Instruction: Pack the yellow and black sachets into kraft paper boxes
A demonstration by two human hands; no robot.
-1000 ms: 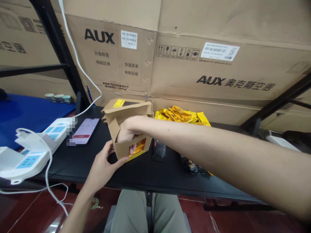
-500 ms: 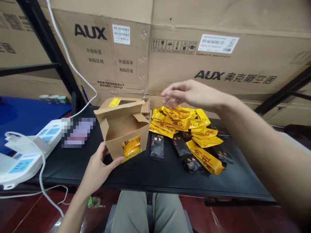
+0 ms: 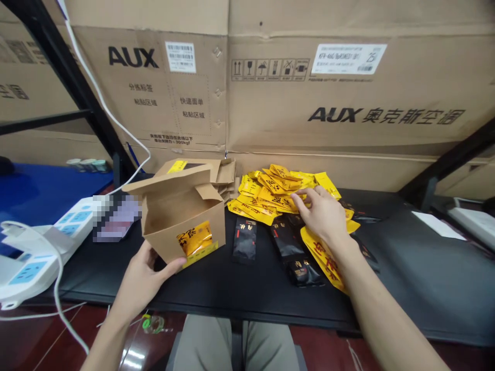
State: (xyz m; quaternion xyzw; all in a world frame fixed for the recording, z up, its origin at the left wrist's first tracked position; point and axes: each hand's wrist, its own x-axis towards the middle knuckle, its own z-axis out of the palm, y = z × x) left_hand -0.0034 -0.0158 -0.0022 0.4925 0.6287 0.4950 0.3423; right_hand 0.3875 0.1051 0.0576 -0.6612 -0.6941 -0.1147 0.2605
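Note:
My left hand [image 3: 149, 278] grips the lower left corner of an open cardboard box [image 3: 162, 234], thumb on its front. The box stands tilted, flaps up, and a yellow packet shows through its front window. My right hand [image 3: 323, 214] is over the right part of a heap of yellow packets [image 3: 276, 198], thumb and fingers bent but apart, touching or just above them. Black packets [image 3: 244, 241] lie in front of the heap and partly under it. One long yellow packet [image 3: 323, 257] is partly hidden by my right wrist.
Flattened cardboard boxes [image 3: 226, 172] lie behind the open box. At the left are a white power strip [image 3: 58, 242] with cables and a blurred patch. Large cartons [image 3: 266, 118] wall off the back. A white card [image 3: 438, 225] lies at the right.
My right hand has come down from above the back of the heap onto its right part. My left hand and the box have shifted slightly left in view, as the camera turned.

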